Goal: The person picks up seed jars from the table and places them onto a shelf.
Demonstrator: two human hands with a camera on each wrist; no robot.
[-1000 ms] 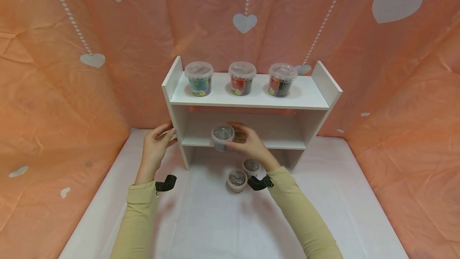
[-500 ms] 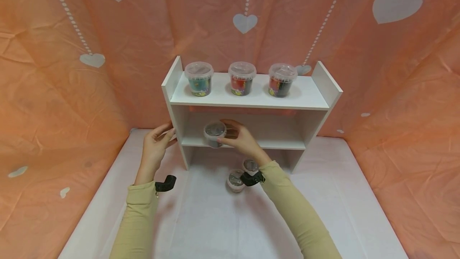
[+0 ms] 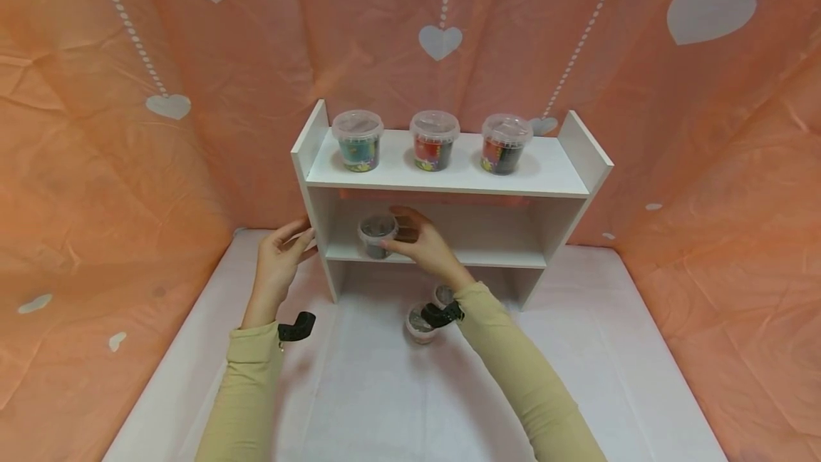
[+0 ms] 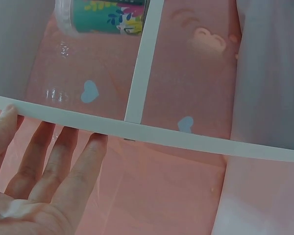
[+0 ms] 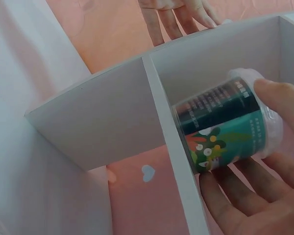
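My right hand point(image 3: 428, 244) holds a clear-lidded plastic tub point(image 3: 375, 237) at the left part of the white shelf unit's point(image 3: 539, 175) middle board. In the right wrist view, thumb and fingers curl round the tub point(image 5: 225, 125) near its lid; its label is green and black with a flower print. The tub's base is at the board's front edge; whether it bears on the board I cannot tell. My left hand point(image 3: 277, 262) touches the unit's left side panel from outside. The left wrist view shows its fingers point(image 4: 77, 183) fairly straight, fingertips against the panel's edge.
On the top board stand three lidded tubs: one teal point(image 3: 358, 141), one red and black point(image 3: 434, 141), another red and black point(image 3: 505, 145). Two more tubs, one in front point(image 3: 419, 325), stand on the white-covered table point(image 3: 372, 398), partly behind my right wrist. An orange curtain point(image 3: 256, 91) surrounds everything.
My right hand has carried the tub leftward and slightly up, in towards the middle board. The left hand stays on the side panel.
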